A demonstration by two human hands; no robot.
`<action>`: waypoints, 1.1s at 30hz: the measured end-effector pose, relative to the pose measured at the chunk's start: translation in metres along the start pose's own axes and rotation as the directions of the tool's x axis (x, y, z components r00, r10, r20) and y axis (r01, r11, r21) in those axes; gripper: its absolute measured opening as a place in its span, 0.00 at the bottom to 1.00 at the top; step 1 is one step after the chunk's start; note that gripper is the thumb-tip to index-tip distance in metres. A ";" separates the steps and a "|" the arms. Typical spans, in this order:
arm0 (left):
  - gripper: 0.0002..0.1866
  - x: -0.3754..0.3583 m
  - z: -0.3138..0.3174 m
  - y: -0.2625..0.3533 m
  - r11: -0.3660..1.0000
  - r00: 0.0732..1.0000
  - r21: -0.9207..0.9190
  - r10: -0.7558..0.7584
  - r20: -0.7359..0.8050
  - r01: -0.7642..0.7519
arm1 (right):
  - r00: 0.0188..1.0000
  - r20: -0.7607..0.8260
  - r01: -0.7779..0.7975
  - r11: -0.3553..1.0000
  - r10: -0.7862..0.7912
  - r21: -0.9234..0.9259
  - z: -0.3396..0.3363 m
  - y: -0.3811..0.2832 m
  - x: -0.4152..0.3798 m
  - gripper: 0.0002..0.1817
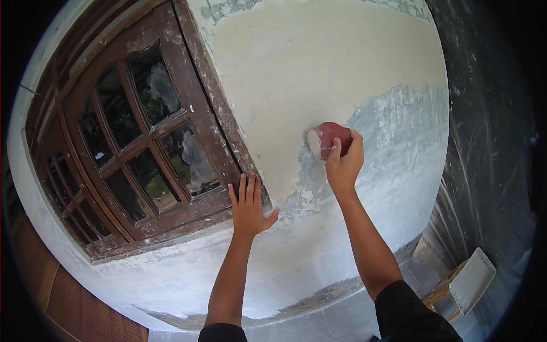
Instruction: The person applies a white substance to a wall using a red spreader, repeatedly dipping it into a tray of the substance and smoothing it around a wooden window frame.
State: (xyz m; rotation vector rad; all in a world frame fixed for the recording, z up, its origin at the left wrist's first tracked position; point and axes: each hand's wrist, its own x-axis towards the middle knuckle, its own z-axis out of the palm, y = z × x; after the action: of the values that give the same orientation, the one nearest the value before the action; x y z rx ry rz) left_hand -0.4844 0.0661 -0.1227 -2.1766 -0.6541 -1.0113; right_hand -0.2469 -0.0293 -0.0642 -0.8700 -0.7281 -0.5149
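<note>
My right hand grips a dark red, flat scraper by its edge, thumb on the near face. Cream-coloured paste coats the scraper's left edge, which lies against the wall. Around it, a smooth cream layer covers the upper wall, while grey-white, rougher surface shows to the right and below. My left hand is spread flat with nothing in it, its fingertips on the lower corner of the brown wooden window frame.
A white tray holding pale paste rests on a wooden stool at lower right. Dark plastic sheeting hangs along the right side. Glass panes fill the window. Grey floor tiles show below.
</note>
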 end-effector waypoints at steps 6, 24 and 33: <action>0.51 -0.003 -0.003 0.002 1.000 1.000 -0.015 -0.008 0.030 0.008 | 0.946 0.299 0.112 0.992 -0.123 0.054 0.019 0.002 -0.034 0.18; 0.55 0.001 -0.002 0.010 0.999 1.000 -0.035 -0.027 0.007 0.027 | 0.886 0.428 0.152 0.984 -0.178 0.094 -0.003 -0.001 -0.043 0.17; 0.63 0.011 0.010 0.033 0.979 0.985 -0.153 -0.148 -0.089 0.134 | 0.949 0.292 0.105 0.993 -0.116 0.052 -0.012 0.011 -0.037 0.17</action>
State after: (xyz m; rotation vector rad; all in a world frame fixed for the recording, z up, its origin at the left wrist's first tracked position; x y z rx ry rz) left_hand -0.4518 0.0529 -0.1302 -2.2127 -0.7153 -1.2703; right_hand -0.2593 -0.0290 -0.1022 -0.8854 -1.0612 -0.4747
